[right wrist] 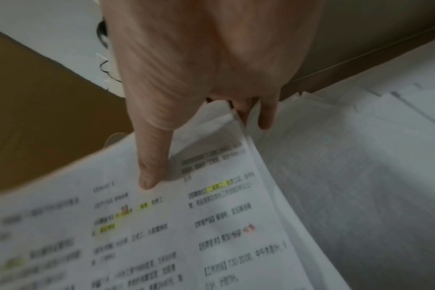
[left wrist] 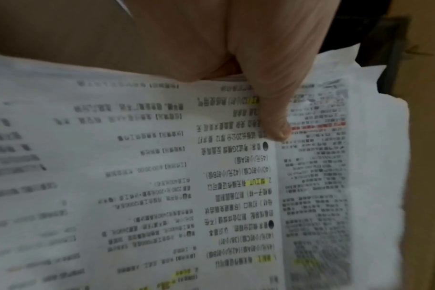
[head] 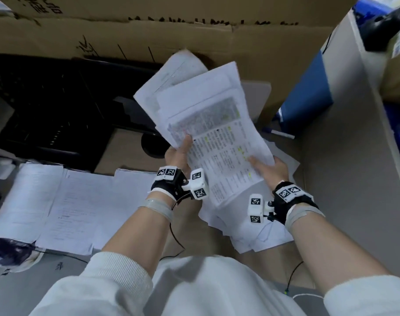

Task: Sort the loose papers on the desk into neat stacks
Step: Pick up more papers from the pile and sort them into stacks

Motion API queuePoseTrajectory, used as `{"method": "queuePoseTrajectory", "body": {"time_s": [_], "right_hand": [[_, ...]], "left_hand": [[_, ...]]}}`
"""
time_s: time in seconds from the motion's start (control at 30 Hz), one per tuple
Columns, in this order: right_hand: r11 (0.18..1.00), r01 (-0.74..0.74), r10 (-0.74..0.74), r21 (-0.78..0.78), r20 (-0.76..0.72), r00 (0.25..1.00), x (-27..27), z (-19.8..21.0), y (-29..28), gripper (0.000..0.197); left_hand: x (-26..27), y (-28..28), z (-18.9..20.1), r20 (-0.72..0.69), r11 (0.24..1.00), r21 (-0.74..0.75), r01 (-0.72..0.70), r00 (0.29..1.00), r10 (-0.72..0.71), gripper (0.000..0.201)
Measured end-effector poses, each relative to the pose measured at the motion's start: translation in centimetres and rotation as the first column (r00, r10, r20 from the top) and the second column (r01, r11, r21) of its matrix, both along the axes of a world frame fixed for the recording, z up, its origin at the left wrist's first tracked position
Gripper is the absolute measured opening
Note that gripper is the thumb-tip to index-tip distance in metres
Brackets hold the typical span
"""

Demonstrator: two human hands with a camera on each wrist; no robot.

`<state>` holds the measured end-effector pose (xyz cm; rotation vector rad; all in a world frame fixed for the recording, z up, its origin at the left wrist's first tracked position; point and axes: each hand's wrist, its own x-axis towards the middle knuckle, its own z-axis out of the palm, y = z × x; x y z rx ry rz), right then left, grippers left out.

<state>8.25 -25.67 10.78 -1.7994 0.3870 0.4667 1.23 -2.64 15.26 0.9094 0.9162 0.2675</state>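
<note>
A fanned bundle of printed sheets (head: 208, 115) sits at the centre of the head view, lifted clear of the desk and held between both hands. The left hand (head: 178, 153) grasps its near left edge, thumb lying on the top page and fingers underneath; in the left wrist view that thumb (left wrist: 273, 109) presses on the text with yellow highlights. The right hand (head: 269, 166) grasps the near right corner the same way, its thumb (right wrist: 154, 157) flat on the top page and the other fingers tucked beneath the sheets.

The step in hand looks like gathering: the pages are splayed at different angles, their far corners spread toward the upper centre of the frame. The next move probably calls for squaring them, tapping the edges level, then laying them with a pile of like pages.

Below the bundle, at lower right of centre, a loose heap of papers (head: 258, 233) still lies unsorted. At the left of the frame flatter stacks (head: 64, 208) lie side by side, so sorting seems partway done.

All this rests on a brown cardboard-covered desk (head: 130, 151). A black crate (head: 46, 106) fills the upper left, cardboard walls (head: 171, 37) run along the top, a pen (head: 281, 133) lies at right of centre, and a blue box (head: 308, 92) stands at upper right
</note>
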Motion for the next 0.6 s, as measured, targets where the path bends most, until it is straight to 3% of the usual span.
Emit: {"method": "queuePoseTrajectory", "body": {"time_s": [0.1, 0.17, 0.27, 0.4, 0.47, 0.53, 0.6], "right_hand": [[0.997, 0.076, -0.071, 0.033, -0.139, 0.988, -1.0, -1.2, -0.8, 0.079], [0.982, 0.133, -0.091, 0.133, -0.283, 0.955, -2.1, -2.0, -1.3, 0.066], [0.974, 0.082, 0.007, 0.209, -0.395, 0.919, -3.8, -3.1, -1.8, 0.049], [0.959, 0.114, 0.021, 0.261, -0.465, 0.885, -4.5, -4.9, -2.9, 0.052], [0.973, 0.101, 0.013, 0.205, -0.487, 0.873, -4.8, -5.9, -3.9, 0.043], [0.984, 0.112, -0.027, 0.135, -0.511, 0.859, -5.3, -6.8, -5.4, 0.037], [0.991, 0.102, -0.039, 0.088, -0.536, 0.843, -6.2, -7.7, -7.0, 0.034]], "left_hand": [[-2.1, -0.2, -1.8, -0.218, 1.0, 0.007, 0.006, 0.976, -0.004, 0.029], [-3.5, -0.5, -3.1, -0.341, 0.994, 0.032, 0.106, 0.936, -0.089, 0.04], [-5.3, -2.0, -5.0, -0.356, 0.995, 0.027, 0.099, 0.931, -0.084, 0.043], [-6.9, -3.7, -9.3, -0.44, 0.974, -0.078, 0.212, 0.87, -0.224, 0.06], [-8.0, -4.1, -14.7, -0.49, 0.938, -0.153, 0.311, 0.8, -0.345, 0.059], [-8.9, -4.9, -19.6, -0.478, 0.913, -0.223, 0.343, 0.777, -0.409, 0.049], [-8.8, -7.0, -16.6, -0.497, 0.911, -0.273, 0.309, 0.765, -0.408, 0.043]]}}
